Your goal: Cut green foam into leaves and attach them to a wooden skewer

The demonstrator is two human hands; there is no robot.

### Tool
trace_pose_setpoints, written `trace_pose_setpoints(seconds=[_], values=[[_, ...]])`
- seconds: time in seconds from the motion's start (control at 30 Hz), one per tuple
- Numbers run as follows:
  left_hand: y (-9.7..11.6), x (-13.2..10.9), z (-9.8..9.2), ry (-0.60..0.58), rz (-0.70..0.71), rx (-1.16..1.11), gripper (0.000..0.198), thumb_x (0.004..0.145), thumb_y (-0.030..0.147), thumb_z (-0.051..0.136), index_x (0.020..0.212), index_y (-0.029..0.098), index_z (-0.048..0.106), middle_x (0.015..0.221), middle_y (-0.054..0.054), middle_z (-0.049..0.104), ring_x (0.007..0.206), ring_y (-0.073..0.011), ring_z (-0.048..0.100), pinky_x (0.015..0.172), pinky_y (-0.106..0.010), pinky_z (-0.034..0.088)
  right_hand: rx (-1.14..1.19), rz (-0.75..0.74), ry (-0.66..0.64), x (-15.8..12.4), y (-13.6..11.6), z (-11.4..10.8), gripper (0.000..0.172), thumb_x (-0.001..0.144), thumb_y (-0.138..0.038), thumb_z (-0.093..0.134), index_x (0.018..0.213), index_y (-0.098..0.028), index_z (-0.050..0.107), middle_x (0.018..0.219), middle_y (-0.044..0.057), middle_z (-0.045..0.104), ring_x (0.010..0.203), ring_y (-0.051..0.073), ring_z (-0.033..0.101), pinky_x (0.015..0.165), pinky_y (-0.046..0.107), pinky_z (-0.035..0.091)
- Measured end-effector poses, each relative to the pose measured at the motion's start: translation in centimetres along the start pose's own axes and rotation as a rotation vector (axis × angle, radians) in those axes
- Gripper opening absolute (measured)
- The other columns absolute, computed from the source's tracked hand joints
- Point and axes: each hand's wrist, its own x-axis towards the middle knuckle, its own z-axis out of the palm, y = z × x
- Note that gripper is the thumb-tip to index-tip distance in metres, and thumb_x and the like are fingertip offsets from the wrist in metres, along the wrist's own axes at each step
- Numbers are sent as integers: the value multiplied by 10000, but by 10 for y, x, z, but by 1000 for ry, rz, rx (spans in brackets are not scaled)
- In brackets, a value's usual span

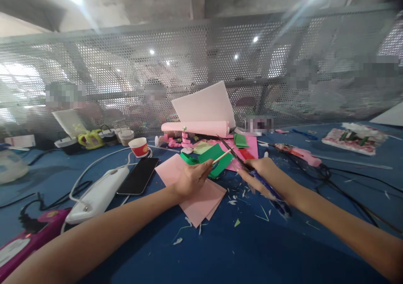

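Observation:
My left hand (190, 178) is closed in a pinch on a thin wooden stick (221, 157) that points right, above pink foam sheets (195, 191). My right hand (258, 172) is closed round blue-handled scissors (234, 156), whose open blades reach up and left to the tip of the stick. A green foam sheet (217, 158) lies just behind the stick. Both forearms reach in from the bottom edge over the blue tabletop (220, 250).
Paper scraps litter the cloth near my hands. A black phone (138, 175), a white power strip (99, 193) and a red paper cup (139, 146) sit to the left. A pink foam roll (195, 128) and a glue gun (299, 153) lie behind. A perforated metal screen (201, 74) backs the table.

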Motion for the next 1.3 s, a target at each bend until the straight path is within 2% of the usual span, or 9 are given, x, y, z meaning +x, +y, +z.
trace_pose_setpoints(seconds=[0.23,0.47,0.7,0.77,0.83,0.9,1.0,1.1,1.3], values=[[3,3,-1,1,8,46,211,952,188,427,1074,97,573,708,-69,713,496,-97,636,453,-158,457,-18,-7,24,2,3,3,341,888,-390,473,600,-209,498,486,15,580,469,152,604,519,264,423],[6,4,-2,-67,3,178,225,979,201,339,1040,107,534,568,-3,644,387,-93,559,371,-180,342,-33,-17,46,2,4,6,368,895,-416,460,586,-217,482,460,12,553,469,155,602,526,270,427],[12,16,-8,-125,104,528,203,976,189,358,1085,115,512,634,-13,644,544,-135,621,458,-216,428,-85,25,102,3,4,8,415,896,-479,438,598,-202,517,497,38,589,489,172,611,525,278,430],[24,30,-14,-207,81,694,202,959,177,392,1053,89,547,648,-40,625,641,-178,633,493,-244,453,-25,88,106,2,0,8,431,884,-499,459,574,-204,514,456,25,575,477,175,616,542,279,452],[38,43,-19,-261,18,778,241,940,114,377,1103,71,548,797,-88,649,708,-187,629,507,-260,469,113,175,94,-1,-8,7,461,877,-533,463,556,-205,514,409,7,551,428,168,600,514,270,460],[47,52,-25,-256,1,833,347,932,89,358,1255,75,485,898,-103,655,744,-171,625,519,-248,471,326,265,64,-5,-18,8,494,880,-571,437,565,-203,532,380,-4,533,364,154,563,440,253,444],[48,58,-33,-210,92,807,409,938,118,388,1344,109,426,883,-83,662,709,-146,622,530,-239,462,515,277,27,-12,-33,7,504,866,-596,452,572,-198,550,385,1,538,351,149,545,405,247,430],[41,59,-40,-188,197,754,345,933,138,433,1272,133,499,849,-76,668,694,-148,627,517,-244,449,592,257,-2,-15,-42,6,493,871,-578,461,578,-194,560,389,8,527,371,152,541,432,256,443],[40,65,-44,-148,247,801,238,946,131,393,1088,108,582,691,-43,631,553,-127,590,423,-230,396,566,256,18,-15,-43,5,509,882,-547,465,535,-187,563,381,22,519,376,148,536,419,256,423]])
